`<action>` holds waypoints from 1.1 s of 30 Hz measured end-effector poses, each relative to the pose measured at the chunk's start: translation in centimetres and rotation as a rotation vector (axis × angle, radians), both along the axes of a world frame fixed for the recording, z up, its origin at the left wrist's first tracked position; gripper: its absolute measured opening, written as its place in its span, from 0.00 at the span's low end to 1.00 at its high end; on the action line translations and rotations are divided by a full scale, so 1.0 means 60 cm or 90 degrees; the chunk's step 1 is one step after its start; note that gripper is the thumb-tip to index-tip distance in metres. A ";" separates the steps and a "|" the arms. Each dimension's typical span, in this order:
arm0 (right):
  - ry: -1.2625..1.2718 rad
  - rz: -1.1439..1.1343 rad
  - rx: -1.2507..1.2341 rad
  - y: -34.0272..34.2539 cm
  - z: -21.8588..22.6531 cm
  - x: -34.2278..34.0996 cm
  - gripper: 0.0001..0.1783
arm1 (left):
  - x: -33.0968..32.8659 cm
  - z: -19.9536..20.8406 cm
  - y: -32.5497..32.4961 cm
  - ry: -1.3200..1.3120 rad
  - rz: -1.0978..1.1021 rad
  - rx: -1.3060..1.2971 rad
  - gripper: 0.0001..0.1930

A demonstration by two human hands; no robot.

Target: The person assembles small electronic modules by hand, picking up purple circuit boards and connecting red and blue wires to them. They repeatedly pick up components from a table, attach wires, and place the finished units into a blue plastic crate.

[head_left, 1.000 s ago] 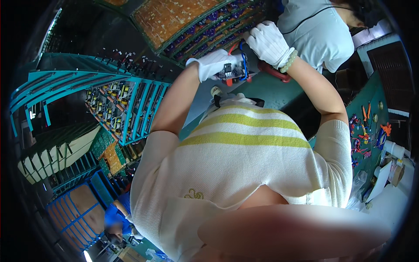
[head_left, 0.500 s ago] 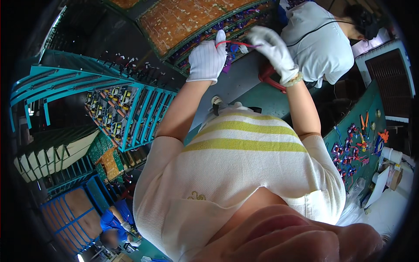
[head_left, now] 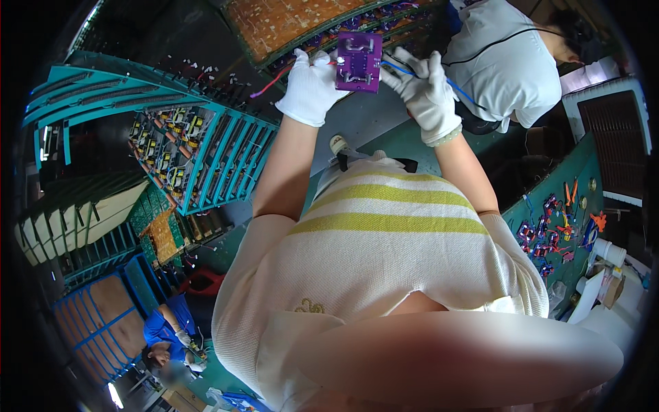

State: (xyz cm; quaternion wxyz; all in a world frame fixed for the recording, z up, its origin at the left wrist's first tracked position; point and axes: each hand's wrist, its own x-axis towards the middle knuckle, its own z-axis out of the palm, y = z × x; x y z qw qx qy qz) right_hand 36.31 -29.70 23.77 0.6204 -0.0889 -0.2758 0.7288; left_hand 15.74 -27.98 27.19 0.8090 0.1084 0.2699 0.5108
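A purple circuit board (head_left: pixel 359 63) is held up near the top middle, its face with metal parts towards me. My left hand (head_left: pixel 307 89), in a white glove, is closed on the board's left edge. A red wire (head_left: pixel 273 84) trails from that side past the glove. On the board's right, my right hand (head_left: pixel 427 96), also gloved and wearing a beaded bracelet, has its fingers spread apart. A blue wire (head_left: pixel 399 67) runs from the board across these fingers, partly hidden by one, and hangs out beyond the hand.
Ahead stands a rack with a brown board (head_left: pixel 295 24) on top and purple boards below. A teal rack (head_left: pixel 230 161) stands at left. A co-worker in white (head_left: pixel 504 65) sits close at right; another in blue (head_left: pixel 168 326) works lower left. A green table (head_left: pixel 580 172) holds wired parts.
The purple board has come up into view between my hands, with its red wire now on the left and blue wire on the right. My right hand has moved slightly down and left, its fingers spreading.
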 end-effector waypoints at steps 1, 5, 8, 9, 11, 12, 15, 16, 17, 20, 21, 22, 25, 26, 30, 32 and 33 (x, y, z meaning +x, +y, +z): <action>0.084 0.078 -0.080 -0.004 -0.004 0.002 0.18 | 0.004 -0.014 -0.002 -0.015 -0.006 0.019 0.33; -0.008 0.171 -0.174 0.033 -0.054 0.010 0.22 | 0.069 0.004 -0.040 -0.022 -0.075 0.080 0.33; -0.466 -0.028 -0.097 0.040 0.019 -0.020 0.26 | 0.091 -0.032 -0.042 0.182 -0.246 0.274 0.30; -0.589 -0.070 -0.057 0.045 0.003 -0.016 0.28 | 0.103 -0.006 -0.051 0.202 -0.217 0.228 0.31; -0.477 0.057 0.055 0.033 0.006 0.000 0.29 | 0.098 0.012 -0.048 0.171 -0.257 0.238 0.30; -0.497 0.039 0.199 0.023 0.026 0.005 0.30 | 0.092 0.015 -0.045 0.216 -0.285 0.286 0.30; -0.484 0.106 0.291 0.003 0.068 0.020 0.32 | 0.114 0.036 -0.072 0.443 -0.275 0.303 0.28; -0.478 0.152 0.267 -0.001 0.079 0.025 0.33 | 0.109 0.019 -0.072 0.478 -0.303 0.344 0.27; -0.494 0.119 0.232 0.006 0.075 0.025 0.32 | 0.104 0.003 -0.070 0.512 -0.326 0.386 0.27; -0.028 0.046 0.168 0.042 0.008 0.016 0.25 | 0.121 0.004 -0.068 0.689 -0.322 0.528 0.29; 0.038 0.171 0.206 0.084 -0.026 0.037 0.27 | 0.122 0.002 -0.066 0.755 -0.347 0.622 0.27; 0.149 0.308 0.250 0.130 -0.066 0.061 0.30 | 0.127 0.006 -0.065 0.816 -0.374 0.723 0.26; 0.104 0.261 -0.005 0.094 -0.025 0.051 0.18 | 0.134 0.036 -0.080 0.830 -0.417 0.490 0.26; 0.035 0.157 -0.142 0.061 0.030 0.038 0.14 | 0.138 0.040 -0.082 0.858 -0.409 0.437 0.26; -0.052 -0.034 -0.193 0.069 0.064 0.018 0.18 | 0.133 0.015 -0.070 0.948 -0.272 0.545 0.29; -0.165 -0.008 -0.192 0.064 0.077 0.011 0.15 | 0.128 0.010 -0.072 0.643 -0.324 0.430 0.21; -0.256 0.053 -0.167 0.062 0.093 0.007 0.15 | 0.118 0.017 -0.075 0.472 -0.351 0.330 0.19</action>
